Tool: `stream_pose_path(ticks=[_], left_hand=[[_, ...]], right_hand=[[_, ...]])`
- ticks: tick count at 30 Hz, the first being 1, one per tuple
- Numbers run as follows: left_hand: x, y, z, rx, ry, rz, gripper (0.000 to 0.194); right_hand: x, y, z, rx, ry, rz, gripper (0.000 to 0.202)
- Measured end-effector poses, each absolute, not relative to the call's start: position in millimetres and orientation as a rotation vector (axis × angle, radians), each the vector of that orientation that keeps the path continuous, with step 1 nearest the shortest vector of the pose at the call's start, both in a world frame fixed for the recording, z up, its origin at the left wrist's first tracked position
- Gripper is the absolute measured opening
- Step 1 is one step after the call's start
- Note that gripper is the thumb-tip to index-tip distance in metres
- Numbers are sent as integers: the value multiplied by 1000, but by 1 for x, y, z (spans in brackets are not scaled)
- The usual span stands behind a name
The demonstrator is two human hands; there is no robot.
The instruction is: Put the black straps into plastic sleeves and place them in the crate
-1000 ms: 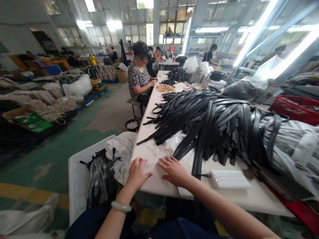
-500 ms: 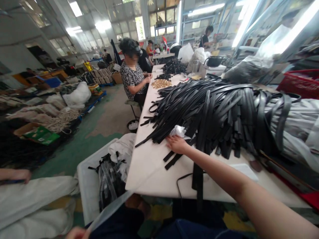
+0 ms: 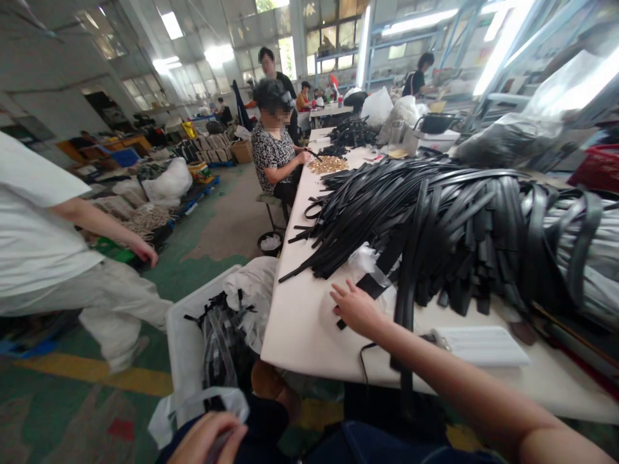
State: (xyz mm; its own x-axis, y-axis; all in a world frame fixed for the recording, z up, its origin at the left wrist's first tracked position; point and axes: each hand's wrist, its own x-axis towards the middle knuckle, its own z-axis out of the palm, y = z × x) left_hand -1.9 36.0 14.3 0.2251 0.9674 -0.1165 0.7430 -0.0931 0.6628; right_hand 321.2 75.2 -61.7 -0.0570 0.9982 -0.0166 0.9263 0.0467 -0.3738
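Observation:
At the bottom edge, my left hand [image 3: 210, 441] is closed around a translucent plastic strip [image 3: 235, 403] that loops above the fingers. Some dark material shows by the same hand, too blurred to name. My right hand [image 3: 360, 312] reaches over the white table [image 3: 309, 335] with fingers spread and nothing gripped. Just beyond it lies crumpled clear plastic [image 3: 365, 259] against a large pile of long black straps [image 3: 435, 212]. A few black strap ends lie under and beside the right hand.
Left of the table stands a white bin [image 3: 186, 348] holding black strips. A person in white [image 3: 43, 225] is at the left; a seated person [image 3: 275, 151] works near gold-coloured pieces [image 3: 329, 165]. A white flat block [image 3: 483, 346] lies at the table's front.
The plastic strip, earlier stretched towards the table, is now looped near my left hand, which has risen into view. My right hand has come nearer, fingers spreading. The person in white has moved further into view.

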Motion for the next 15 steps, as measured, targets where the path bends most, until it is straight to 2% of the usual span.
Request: stream_pose_path(ticks=[3, 5, 6, 8, 9, 11, 13, 15], left_hand=[[18, 41, 23, 2000, 1183, 152, 8], [38, 52, 27, 2033, 1018, 55, 12], [47, 58, 27, 2018, 1022, 96, 13], [60, 70, 27, 1860, 1090, 305, 12], [63, 74, 25, 1717, 1096, 427, 17], [65, 77, 18, 1378, 1002, 632, 39], [65, 75, 9, 1117, 851, 707, 57], [66, 69, 0, 993, 770, 728, 53]], right_hand=[[276, 32, -42, -1338, -2095, 927, 72], [249, 15, -38, -1063, -1974, 1273, 62], [238, 11, -39, -1012, -1855, 1418, 52], [224, 9, -45, -1006, -1537, 1606, 52], [221, 10, -47, -997, -1371, 1651, 54], [219, 13, -50, -915, -1099, 1693, 54], [222, 15, -49, -748, -937, 1787, 52], [224, 16, -46, -564, -821, 1944, 49]])
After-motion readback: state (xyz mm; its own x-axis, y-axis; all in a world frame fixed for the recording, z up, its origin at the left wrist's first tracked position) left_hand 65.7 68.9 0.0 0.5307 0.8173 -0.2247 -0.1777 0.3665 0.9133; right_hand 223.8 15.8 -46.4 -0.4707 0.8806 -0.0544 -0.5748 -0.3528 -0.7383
